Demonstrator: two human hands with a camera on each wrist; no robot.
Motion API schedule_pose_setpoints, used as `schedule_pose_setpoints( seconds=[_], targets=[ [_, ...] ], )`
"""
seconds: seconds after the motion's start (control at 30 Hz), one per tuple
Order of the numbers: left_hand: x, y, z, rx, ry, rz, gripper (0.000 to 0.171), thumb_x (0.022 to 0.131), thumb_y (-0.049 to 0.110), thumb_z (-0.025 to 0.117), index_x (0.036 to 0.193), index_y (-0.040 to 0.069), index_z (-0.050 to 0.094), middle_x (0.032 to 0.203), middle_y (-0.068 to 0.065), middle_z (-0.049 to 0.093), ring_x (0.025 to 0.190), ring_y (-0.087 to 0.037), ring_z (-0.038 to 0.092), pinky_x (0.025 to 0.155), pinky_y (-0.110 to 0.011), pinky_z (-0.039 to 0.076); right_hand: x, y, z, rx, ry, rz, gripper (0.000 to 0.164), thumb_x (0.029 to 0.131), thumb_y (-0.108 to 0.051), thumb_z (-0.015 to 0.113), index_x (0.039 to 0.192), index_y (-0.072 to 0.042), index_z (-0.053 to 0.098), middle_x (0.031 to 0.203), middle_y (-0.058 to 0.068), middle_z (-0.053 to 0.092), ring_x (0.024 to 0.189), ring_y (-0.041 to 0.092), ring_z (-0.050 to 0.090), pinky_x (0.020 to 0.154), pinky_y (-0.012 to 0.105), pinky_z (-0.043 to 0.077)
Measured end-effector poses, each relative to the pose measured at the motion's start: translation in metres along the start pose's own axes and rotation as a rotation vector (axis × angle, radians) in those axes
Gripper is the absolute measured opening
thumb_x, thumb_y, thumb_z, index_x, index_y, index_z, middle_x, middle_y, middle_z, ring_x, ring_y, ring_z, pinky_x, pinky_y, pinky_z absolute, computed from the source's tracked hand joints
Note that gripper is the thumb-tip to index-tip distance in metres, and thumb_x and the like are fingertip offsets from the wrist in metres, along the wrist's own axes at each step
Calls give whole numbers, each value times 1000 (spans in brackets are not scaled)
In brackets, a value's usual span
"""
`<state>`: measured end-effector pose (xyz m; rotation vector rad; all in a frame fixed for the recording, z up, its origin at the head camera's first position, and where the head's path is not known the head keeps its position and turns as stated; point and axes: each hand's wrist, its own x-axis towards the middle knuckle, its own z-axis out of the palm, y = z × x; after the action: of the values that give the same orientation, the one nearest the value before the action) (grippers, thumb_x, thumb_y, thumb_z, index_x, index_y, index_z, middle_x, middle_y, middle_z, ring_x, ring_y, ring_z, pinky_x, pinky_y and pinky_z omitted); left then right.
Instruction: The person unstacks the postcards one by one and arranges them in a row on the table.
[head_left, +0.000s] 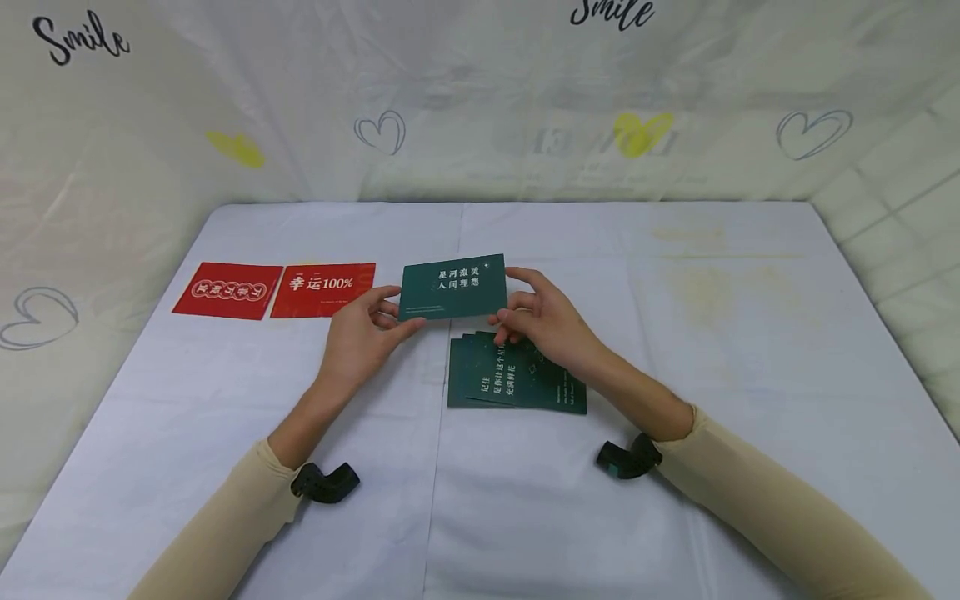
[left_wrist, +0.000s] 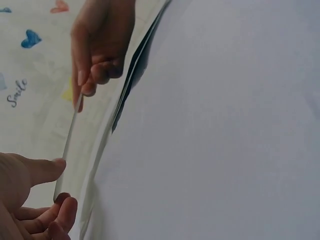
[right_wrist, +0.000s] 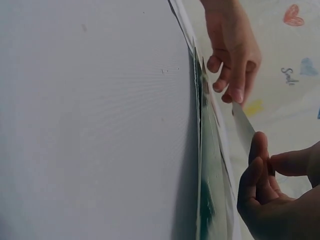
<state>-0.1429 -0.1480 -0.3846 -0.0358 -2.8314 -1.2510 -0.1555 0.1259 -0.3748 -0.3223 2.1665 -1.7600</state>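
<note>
A dark green card (head_left: pixel 453 287) with white lettering is held up between both hands, over the table. My left hand (head_left: pixel 363 333) pinches its left end between thumb and fingers. At the opposite end, the right hand (head_left: pixel 551 321) grips the card's lower right corner. Below it lies a small overlapping pile of green cards (head_left: pixel 517 383), partly covered by the right hand in the head view. Both wrist views show the held card edge-on, as a thin pale strip (left_wrist: pixel 70 137) in the left one and a narrow sliver (right_wrist: pixel 243 127) in the right one.
Two red cards with white print, one plain-lettered (head_left: pixel 322 290) and one with circled characters (head_left: pixel 227 290), lie side by side at the table's far left. A white cloth (head_left: pixel 712 500) covers the table. Behind it hangs a pale printed curtain (head_left: pixel 480 83).
</note>
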Motion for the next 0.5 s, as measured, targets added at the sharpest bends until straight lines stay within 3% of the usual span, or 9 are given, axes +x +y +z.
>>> schedule_pose_setpoints(
  seconds=[0.1, 0.3, 0.5],
  targets=[
    [1, -3, -2, 1, 4, -19, 67, 89, 31, 84, 146, 6, 58, 114, -16, 76, 93, -30, 77, 86, -43, 64, 5, 0, 3, 3, 6, -3, 69, 104, -10, 63, 163, -16, 27, 99, 20, 70, 102, 29, 76, 79, 24, 59],
    [3, -9, -5, 9, 1, -74, 66, 90, 32, 83, 145, 4, 59, 115, -17, 75, 97, -30, 76, 90, -44, 64, 15, -2, 9, 27, 7, 23, 65, 104, -8, 62, 161, -14, 31, 109, 25, 71, 86, 18, 77, 78, 23, 60],
    [7, -13, -8, 21, 7, -93, 65, 90, 33, 83, 143, 2, 60, 112, -18, 76, 97, -31, 77, 89, -40, 63, 22, -5, 14, 31, 18, 67, 64, 103, -8, 63, 160, -15, 33, 115, 24, 73, 82, 15, 77, 76, 22, 59]
  ],
)
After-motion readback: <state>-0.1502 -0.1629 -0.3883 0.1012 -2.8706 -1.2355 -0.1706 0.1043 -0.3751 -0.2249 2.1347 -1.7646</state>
